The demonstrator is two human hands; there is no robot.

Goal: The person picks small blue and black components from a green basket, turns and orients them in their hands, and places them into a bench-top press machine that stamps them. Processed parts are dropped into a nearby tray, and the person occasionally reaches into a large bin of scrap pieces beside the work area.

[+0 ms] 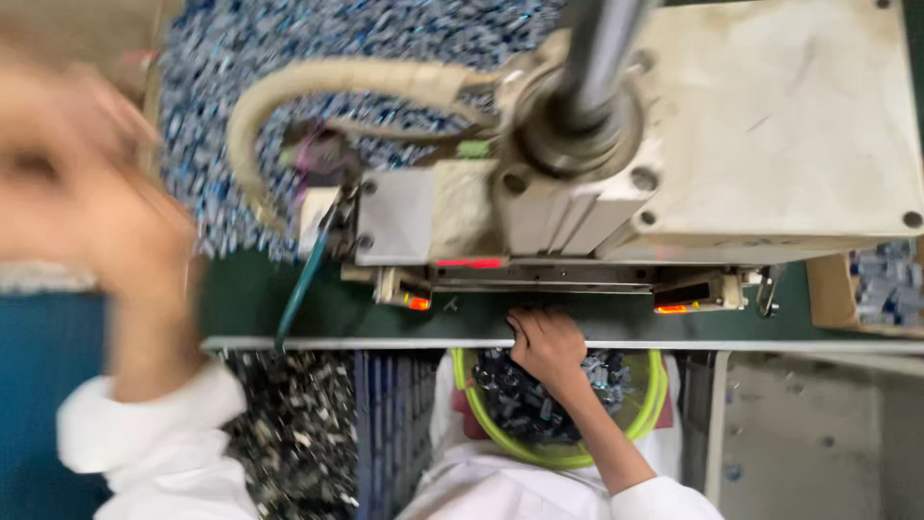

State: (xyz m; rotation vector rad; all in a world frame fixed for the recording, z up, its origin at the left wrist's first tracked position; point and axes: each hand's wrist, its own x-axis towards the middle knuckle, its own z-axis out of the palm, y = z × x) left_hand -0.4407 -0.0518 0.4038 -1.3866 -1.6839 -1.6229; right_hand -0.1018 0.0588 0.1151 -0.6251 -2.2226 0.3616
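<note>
My right hand (546, 345) reaches forward from a white sleeve to the table's front edge (770, 345), under the cream press machine (770, 125). Its fingers are curled and tucked under the machine, so what they hold is hidden. Just below that hand a yellow-green basin (654, 395) full of small dark metal parts rests on my lap. My left hand (87, 193) is raised close to the camera at the left, heavily blurred, with a white cuff below it. Whether it holds anything cannot be told.
A big heap of small blue-grey parts (289, 58) lies behind the machine at the upper left. A cardboard box (881, 289) of similar parts stands at the right. Red lights (671, 309) glow under the machine. A teal hose (303, 284) hangs down, and dark scrap (298, 433) lies beneath.
</note>
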